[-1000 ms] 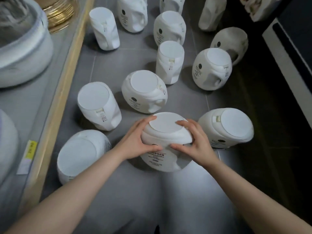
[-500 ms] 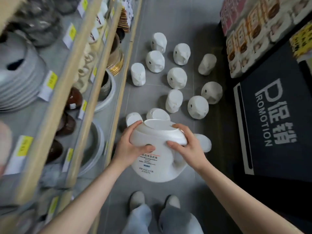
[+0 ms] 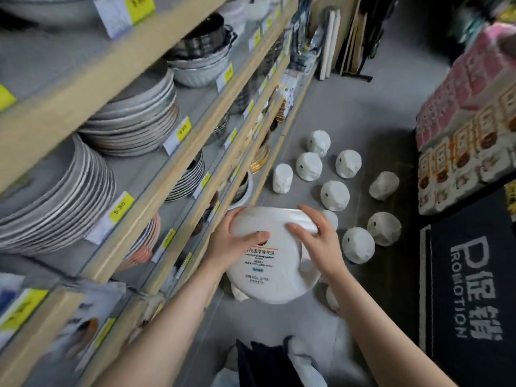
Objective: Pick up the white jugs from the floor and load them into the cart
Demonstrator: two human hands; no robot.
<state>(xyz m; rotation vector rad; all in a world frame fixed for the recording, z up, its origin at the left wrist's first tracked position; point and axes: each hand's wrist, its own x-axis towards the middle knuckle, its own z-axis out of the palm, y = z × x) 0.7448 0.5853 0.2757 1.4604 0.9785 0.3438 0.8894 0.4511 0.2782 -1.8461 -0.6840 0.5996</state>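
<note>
- Head view: a person looks down a shop aisle, both bare arms reaching forward.
- A large white jug (image 3: 272,263) is held in the air above the grey floor (image 3: 349,113), its printed label facing the camera. It is the landmark for everything below.
- The left hand (image 3: 233,243) grips the jug's left side, fingers curled over its upper edge and thumb pressed on the front by the label.
- The right hand (image 3: 317,244) grips the jug's right side, fingers wrapped over the upper edge, thumb on the front.
- Beyond the jug and to its right, several more white jugs (image 3: 335,195) stand scattered on the floor, apart from one another; two more peek out just behind the jug and the right forearm.
- Left of the jug runs wooden shelving (image 3: 156,188) with stacked grey plates (image 3: 55,196), bowls and yellow price tags.
- Far right of the jug lies a dark mat (image 3: 472,289) with white lettering; beyond it sit pink and patterned packages (image 3: 463,135).
- No cart shows in this view.
</note>
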